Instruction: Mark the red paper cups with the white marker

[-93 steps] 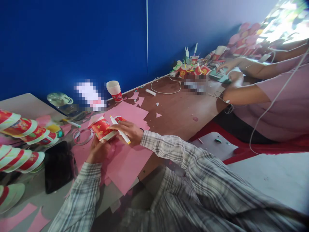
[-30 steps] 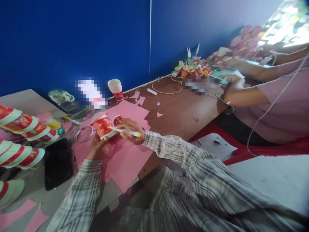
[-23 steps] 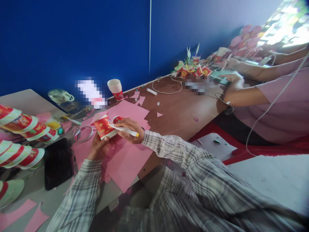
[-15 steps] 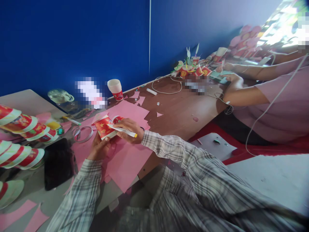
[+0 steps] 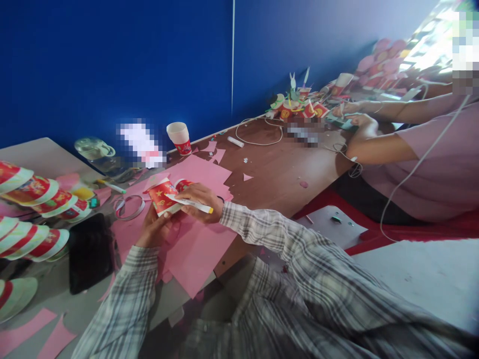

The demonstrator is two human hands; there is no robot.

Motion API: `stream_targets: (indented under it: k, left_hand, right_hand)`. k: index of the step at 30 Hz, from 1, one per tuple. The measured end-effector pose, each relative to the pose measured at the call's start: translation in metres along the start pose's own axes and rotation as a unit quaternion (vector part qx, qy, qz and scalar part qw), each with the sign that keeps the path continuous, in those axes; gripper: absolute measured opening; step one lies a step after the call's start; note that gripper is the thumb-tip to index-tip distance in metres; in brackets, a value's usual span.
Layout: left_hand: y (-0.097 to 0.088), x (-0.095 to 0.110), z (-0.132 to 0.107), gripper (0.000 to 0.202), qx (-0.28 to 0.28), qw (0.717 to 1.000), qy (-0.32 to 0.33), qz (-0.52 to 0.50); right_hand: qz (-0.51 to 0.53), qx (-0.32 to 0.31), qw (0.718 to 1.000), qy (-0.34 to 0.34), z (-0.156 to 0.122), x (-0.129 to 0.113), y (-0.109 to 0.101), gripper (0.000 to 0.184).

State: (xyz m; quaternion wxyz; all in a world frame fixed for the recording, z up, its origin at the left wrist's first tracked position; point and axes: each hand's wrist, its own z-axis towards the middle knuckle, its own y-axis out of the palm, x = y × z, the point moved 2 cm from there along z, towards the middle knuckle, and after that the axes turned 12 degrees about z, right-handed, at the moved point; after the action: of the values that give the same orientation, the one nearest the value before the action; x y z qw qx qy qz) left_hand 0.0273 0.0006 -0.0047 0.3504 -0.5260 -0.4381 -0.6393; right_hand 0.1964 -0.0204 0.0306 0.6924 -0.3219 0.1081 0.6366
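Blue walls back our brown wooden desk [image 5: 277,174], strewn with flat pink paper [image 5: 194,249]. Our left hand [image 5: 155,229] grips a conical red paper cup [image 5: 161,195] from below, above the paper. Our right hand [image 5: 200,202] pinches a slim white marker [image 5: 190,203] against it.

I cannot read the pixelated label [image 5: 141,143] by the wall. My left hand [image 5: 154,230] hides the red cup's [image 5: 161,195] underside. The stacked cups [image 5: 30,209] are cut off at the left edge.
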Motion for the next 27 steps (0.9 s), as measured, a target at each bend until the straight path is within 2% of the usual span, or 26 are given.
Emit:
stream_targets:
  k: [7, 16, 21, 27]
  left_hand:
    - [-0.0013, -0.0007, 0.0004, 0.061, -0.008, 1.0, 0.004, -0.002]
    - [-0.0015, -0.0014, 0.0004, 0.059, -0.017, 1.0, 0.0, 0.007]
    - [-0.0015, -0.0009, 0.0, 0.066, -0.017, 1.0, -0.013, 0.01]
    - [-0.002, -0.002, 0.0, 0.059, -0.006, 1.0, -0.003, 0.011]
  right_hand:
    - [-0.006, 0.006, 1.0, 0.014, -0.0002, 0.001, -0.0003, 0.026]
    - [0.007, 0.015, 1.0, -0.019, -0.0008, 0.0005, -0.0011, 0.025]
    - [0.0, 0.032, 0.999, -0.005, -0.0009, 0.0021, -0.0021, 0.025]
    - [-0.019, 0.023, 0.999, 0.012, -0.0008, 0.0033, -0.0016, 0.028]
